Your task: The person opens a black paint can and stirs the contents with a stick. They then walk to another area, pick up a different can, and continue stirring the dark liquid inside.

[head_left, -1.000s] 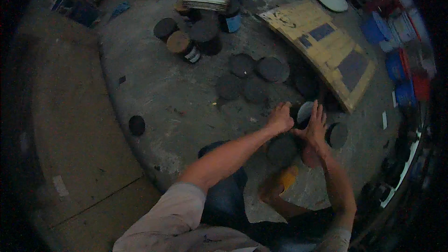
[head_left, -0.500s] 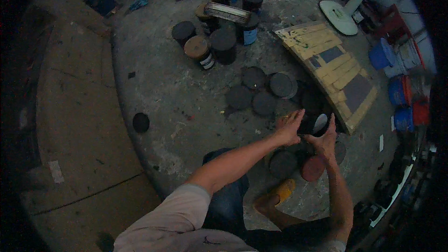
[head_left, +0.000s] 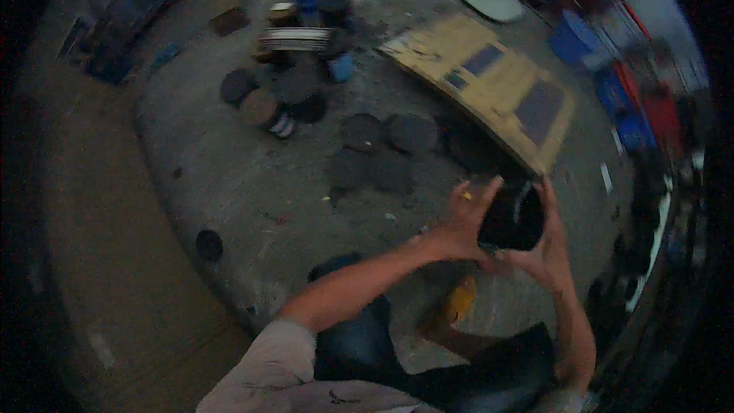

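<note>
Both my hands are closed around the sides of a black tub [head_left: 511,220], held up above the floor in front of me. My left hand [head_left: 465,220] presses its left side, with the thumb low and the fingers reaching up. On the opposite side my right hand [head_left: 547,248] grips it, fingers upright along the wall. A pale streak shows on the tub's dark surface; motion blur hides further detail. Beyond my left hand, several dark round lidded cans [head_left: 363,131] stand close together on the floor.
A yellow wooden panel [head_left: 489,76] with grey patches leans just past my hands. Farther left stand more cans [head_left: 238,86] and a striped flat piece [head_left: 296,39]. A black disc [head_left: 209,245] lies near the brown boards [head_left: 99,206]. Blue bins [head_left: 634,131] line the right.
The view has shifted, and most floor things appear farther left. My hands still hold the black tub, now seen larger. The reddish-lidded can near my foot no longer shows.
</note>
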{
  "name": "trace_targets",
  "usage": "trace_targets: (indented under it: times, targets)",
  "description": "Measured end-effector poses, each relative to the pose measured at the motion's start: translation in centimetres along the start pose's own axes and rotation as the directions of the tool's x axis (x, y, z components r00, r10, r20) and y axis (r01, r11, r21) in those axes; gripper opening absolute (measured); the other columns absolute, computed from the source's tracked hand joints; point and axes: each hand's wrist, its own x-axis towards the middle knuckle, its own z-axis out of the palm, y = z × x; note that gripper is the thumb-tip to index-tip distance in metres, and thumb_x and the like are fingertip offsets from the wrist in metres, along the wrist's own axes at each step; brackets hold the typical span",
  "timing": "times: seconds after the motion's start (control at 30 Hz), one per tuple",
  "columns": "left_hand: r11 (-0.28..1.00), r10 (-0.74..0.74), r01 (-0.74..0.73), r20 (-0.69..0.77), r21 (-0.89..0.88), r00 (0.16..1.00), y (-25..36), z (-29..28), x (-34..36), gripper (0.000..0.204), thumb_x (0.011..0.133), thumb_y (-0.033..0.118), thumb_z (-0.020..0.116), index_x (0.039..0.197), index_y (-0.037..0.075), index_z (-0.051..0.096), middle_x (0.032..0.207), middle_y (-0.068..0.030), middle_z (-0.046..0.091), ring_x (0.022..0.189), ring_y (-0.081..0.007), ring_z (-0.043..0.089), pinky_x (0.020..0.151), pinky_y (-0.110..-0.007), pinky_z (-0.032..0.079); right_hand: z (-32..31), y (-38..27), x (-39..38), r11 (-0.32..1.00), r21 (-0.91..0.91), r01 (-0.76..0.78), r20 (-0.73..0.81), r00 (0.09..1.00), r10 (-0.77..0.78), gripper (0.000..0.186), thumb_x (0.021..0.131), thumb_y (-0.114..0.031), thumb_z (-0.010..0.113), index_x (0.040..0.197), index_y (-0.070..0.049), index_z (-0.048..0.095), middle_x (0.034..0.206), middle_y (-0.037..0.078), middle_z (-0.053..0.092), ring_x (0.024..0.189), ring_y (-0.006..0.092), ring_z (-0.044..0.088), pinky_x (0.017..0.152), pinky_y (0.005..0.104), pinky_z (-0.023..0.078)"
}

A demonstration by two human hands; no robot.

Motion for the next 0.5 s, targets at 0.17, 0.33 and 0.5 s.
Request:
trace_targets:
  times: [0.17, 0.33, 0.5]
  targets:
    - [0.998, 0.052, -0.058, -0.203, -0.024, 0.978, 0.0, -0.7, 0.0, 0.124, 0.050, 0.039, 0.097, 0.150, 0.006, 0.029, 0.138, -0.0203, 0.053, 0.128, -0.0400, 0.051, 0.110, -0.049, 0.039, -1.4, -1.1, -2.8, 0.989, -0.128, 0.072, -0.176, 0.980, -0.094, 0.110, 0.061, -0.039, 0.094, 0.151, -0.007, 0.038, 0.146, 0.023, 0.046, 0.138, 0.0386, 0.044, 0.115, 0.0469, 0.036]
    - [0.941, 0.292, -0.200, -0.359, 0.272, 0.887, -0.4, -0.2, 0.4, 0.105, 0.066, 0.036, 0.090, 0.147, 0.003, 0.033, 0.142, -0.0218, 0.049, 0.126, -0.0415, 0.052, 0.106, -0.050, 0.042, -2.3, -4.6, -4.4, 0.968, -0.250, 0.022, -0.313, 0.944, -0.102, 0.054, 0.072, -0.034, 0.087, 0.114, -0.008, 0.067, 0.116, 0.015, 0.061, 0.111, 0.0354, 0.056, 0.095, 0.0461, 0.045]
    - [0.806, 0.532, -0.361, -0.307, 0.470, 0.789, -0.8, 0.4, 0.6, 0.095, 0.072, 0.030, 0.085, 0.146, 0.001, 0.031, 0.146, -0.0237, 0.044, 0.132, -0.0436, 0.048, 0.109, -0.055, 0.039, -0.6, -5.7, -3.4, 0.963, -0.266, 0.041, -0.352, 0.926, -0.137, 0.027, 0.075, -0.028, 0.084, 0.085, -0.008, 0.070, 0.089, 0.009, 0.064, 0.089, 0.0329, 0.056, 0.076, 0.0435, 0.045]
